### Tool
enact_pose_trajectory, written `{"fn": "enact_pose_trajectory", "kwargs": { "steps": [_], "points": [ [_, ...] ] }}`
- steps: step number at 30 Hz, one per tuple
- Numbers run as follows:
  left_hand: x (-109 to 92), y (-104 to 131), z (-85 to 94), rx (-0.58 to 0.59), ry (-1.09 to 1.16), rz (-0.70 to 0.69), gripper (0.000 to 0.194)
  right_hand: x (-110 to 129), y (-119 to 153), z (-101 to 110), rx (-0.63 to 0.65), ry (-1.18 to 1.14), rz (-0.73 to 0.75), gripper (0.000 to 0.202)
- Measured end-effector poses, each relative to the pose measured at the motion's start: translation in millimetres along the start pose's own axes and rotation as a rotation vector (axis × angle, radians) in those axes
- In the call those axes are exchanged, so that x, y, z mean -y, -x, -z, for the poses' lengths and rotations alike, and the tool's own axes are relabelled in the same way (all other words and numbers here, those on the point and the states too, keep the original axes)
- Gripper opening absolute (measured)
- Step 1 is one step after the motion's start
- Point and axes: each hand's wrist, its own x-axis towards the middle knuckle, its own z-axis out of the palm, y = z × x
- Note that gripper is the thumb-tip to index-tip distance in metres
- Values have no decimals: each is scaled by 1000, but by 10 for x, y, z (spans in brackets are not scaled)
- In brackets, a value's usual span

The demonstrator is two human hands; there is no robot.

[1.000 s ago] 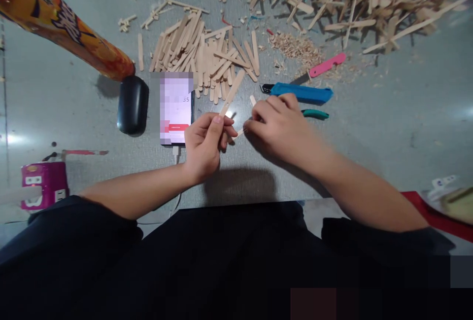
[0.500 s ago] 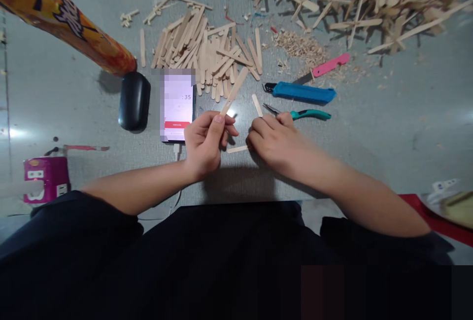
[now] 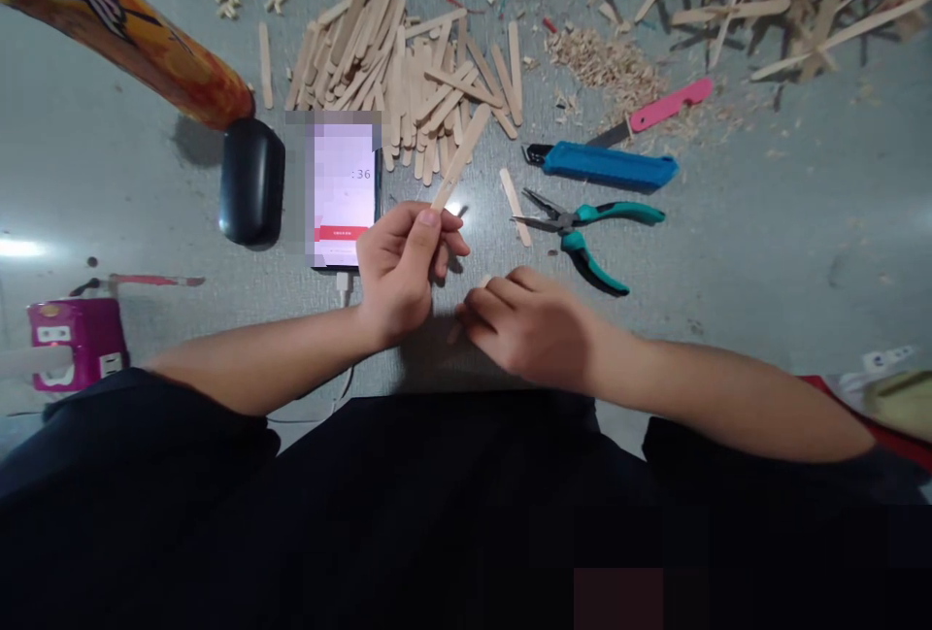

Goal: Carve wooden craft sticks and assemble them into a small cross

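My left hand (image 3: 412, 256) pinches a wooden craft stick (image 3: 464, 156) between thumb and fingers, its far end slanting up and right. My right hand (image 3: 520, 319) is just above the table to the right, fingers curled closed. A pale end of a short wooden stick (image 3: 484, 281) peeks out at its fingertips; most of that piece is hidden. Beyond the right hand lie needle-nose pliers (image 3: 564, 220) with teal handles, jaws apart. Another short stick piece (image 3: 508, 185) lies partly under the pliers' jaws.
A heap of craft sticks (image 3: 356, 57) lies ahead, beside a lit phone (image 3: 342, 193) on a cable. A blue cutter (image 3: 608, 166), a pink-handled knife (image 3: 666, 108) and wood shavings (image 3: 608, 65) are to the right. Crossed-stick pieces (image 3: 772, 4) fill the far right. A black case (image 3: 251, 182) and orange canister (image 3: 167, 67) stand left.
My right hand has come off the pliers and moved down toward me, closing on the short stick that lay there. My left hand keeps its stick. The view has shifted slightly.
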Motion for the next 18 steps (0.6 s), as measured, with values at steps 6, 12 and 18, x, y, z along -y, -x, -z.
{"fn": "enact_pose_trajectory", "kwargs": {
  "steps": [6,12,18],
  "points": [
    [-7,-2,-46,0,-24,-62,47,357,94,-21,-63,1,167,20],
    [-8,-5,-57,22,-43,-114,49,478,94,-111,-186,-2,312,25],
    [5,-14,-46,52,-67,-114,48,250,43,24,-471,-37,407,16]
  ]
}}
